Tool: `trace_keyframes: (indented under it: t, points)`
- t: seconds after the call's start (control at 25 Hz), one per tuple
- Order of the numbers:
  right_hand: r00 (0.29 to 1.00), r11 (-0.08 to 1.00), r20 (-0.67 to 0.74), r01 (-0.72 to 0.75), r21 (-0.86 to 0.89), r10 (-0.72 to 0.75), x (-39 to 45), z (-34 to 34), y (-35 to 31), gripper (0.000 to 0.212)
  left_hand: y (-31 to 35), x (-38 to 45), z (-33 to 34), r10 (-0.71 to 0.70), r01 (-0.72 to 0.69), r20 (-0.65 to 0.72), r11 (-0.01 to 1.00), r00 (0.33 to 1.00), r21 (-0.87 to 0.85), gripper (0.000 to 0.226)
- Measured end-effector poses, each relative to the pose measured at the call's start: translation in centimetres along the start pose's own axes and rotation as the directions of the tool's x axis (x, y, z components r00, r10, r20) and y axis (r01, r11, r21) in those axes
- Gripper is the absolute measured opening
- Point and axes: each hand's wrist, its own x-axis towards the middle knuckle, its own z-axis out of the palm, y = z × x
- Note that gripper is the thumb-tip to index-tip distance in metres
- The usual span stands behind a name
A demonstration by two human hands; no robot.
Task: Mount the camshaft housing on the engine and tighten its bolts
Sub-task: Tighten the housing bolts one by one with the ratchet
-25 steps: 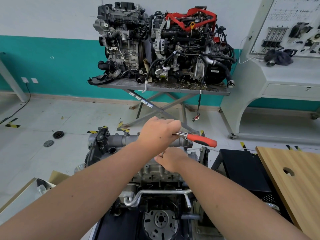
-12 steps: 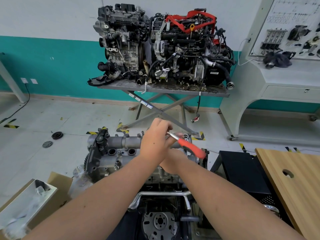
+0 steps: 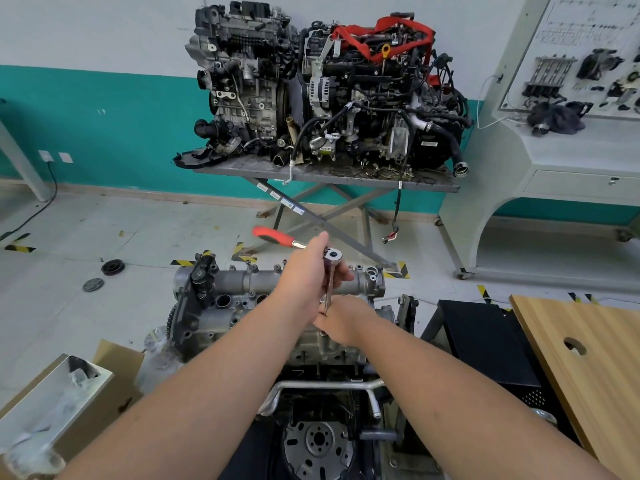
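The grey camshaft housing [image 3: 239, 285] lies on top of the engine [image 3: 322, 344] on the stand in front of me. My left hand [image 3: 304, 275] grips a ratchet wrench [image 3: 329, 258] near its head; the red handle [image 3: 272, 234] points up and to the left. A long extension bar [image 3: 329, 291] runs straight down from the ratchet head to the housing. My right hand [image 3: 341, 318] is closed around the bar's lower end, hiding the socket and bolt.
A flywheel [image 3: 317, 441] and a metal pipe [image 3: 325, 386] face me low on the engine. An open cardboard box [image 3: 65, 393] sits at lower left, a wooden tabletop [image 3: 588, 358] at right. Two engines stand on a lift table [image 3: 322, 173] behind.
The ratchet handle has swung from pointing right, across the front, to pointing up and left. My left hand turned with it; my right hand stayed at the bar's foot.
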Motion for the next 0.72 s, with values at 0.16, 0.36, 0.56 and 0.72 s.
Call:
trace_keyframes:
  t: [0.16,0.36,0.56,0.72]
  points:
    - [1.0,1.0,0.027,0.009,-0.03,-0.008,0.1,0.1,0.2,0.041,2.4,0.2,0.3,-0.041,0.037,-0.002,0.888,0.999,0.459,0.026]
    - [1.0,1.0,0.022,0.003,0.015,-0.003,-0.1,0.0,0.0,0.035,5.5,0.9,1.4,0.012,-0.218,0.22,0.204,0.975,0.954,0.019]
    - [1.0,0.999,-0.014,-0.007,0.045,0.007,0.2,0.1,0.4,0.043,3.9,0.9,2.8,0.105,-0.384,0.504,-0.523,0.857,0.761,0.009]
    - [0.99,0.998,-0.122,0.062,-0.026,-0.065,0.0,0.6,-0.1,0.03,1.2,0.8,1.3,0.337,-0.477,0.799,-0.662,0.498,0.578,0.018]
